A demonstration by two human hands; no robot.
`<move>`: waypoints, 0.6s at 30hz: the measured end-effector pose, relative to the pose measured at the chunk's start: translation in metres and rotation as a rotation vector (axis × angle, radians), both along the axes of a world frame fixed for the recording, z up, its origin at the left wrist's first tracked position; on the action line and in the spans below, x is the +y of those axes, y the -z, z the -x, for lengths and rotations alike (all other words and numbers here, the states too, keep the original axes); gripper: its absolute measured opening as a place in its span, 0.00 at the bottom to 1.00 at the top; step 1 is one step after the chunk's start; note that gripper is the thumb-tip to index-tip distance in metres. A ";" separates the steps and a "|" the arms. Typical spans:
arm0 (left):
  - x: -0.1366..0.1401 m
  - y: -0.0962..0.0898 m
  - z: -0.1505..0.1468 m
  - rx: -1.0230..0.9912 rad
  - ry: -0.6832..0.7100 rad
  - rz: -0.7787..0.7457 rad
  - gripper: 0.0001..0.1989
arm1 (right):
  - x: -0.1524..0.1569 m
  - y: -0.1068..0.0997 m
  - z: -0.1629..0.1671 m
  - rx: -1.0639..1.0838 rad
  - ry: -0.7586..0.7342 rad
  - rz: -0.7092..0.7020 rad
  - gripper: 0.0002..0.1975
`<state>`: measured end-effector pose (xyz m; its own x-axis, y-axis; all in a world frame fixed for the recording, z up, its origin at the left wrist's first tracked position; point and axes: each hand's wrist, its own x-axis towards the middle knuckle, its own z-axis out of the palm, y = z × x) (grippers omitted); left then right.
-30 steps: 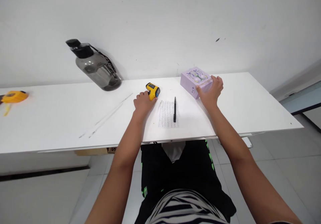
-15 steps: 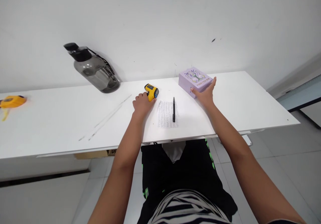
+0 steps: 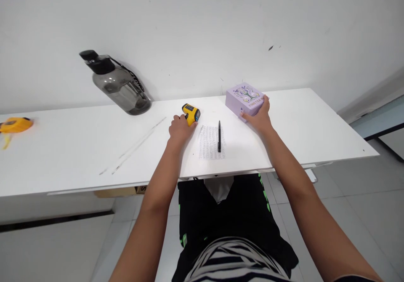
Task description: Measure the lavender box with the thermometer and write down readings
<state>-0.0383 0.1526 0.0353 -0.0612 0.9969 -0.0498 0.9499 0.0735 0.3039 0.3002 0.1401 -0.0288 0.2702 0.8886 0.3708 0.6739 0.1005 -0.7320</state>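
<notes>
My left hand [image 3: 181, 128] is wrapped round the handle of a yellow and black infrared thermometer [image 3: 190, 114], which rests on the white table. On the right, my right hand [image 3: 260, 115] grips the near right corner of a lilac tea box [image 3: 241, 102], thumb on its front side and fingers round its right side. The box sits near the wall, its printed lid facing up. Between my hands lies a black pen [image 3: 219, 137] on a thin sheet covered in small writing [image 3: 208, 145].
A grey see-through water bottle [image 3: 121, 86] with a black cap stands at the back left by the wall [image 3: 195, 33]. An orange-yellow tool [image 3: 15, 125] lies at the far left, partly cut off. The table's front edge [image 3: 221, 174] runs just before my body.
The fingers of my right hand, stretched out past the box before, have closed against its right side. My left hand stays on the thermometer. The view has shifted slightly.
</notes>
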 end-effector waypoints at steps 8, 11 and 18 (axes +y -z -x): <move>0.012 0.010 0.005 -0.570 -0.072 -0.107 0.19 | -0.009 -0.021 0.014 0.190 0.144 0.038 0.60; 0.017 0.015 0.000 -0.975 -0.150 -0.070 0.19 | -0.008 -0.022 0.010 0.308 0.163 -0.010 0.55; 0.008 0.005 -0.010 -1.772 0.013 0.102 0.11 | -0.004 -0.018 0.010 0.664 0.171 -0.139 0.41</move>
<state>-0.0284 0.1606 0.0299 0.1365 0.9859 -0.0970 -0.4805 0.1515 0.8638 0.2903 0.1361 -0.0104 0.6108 0.7697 0.1858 0.1030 0.1554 -0.9825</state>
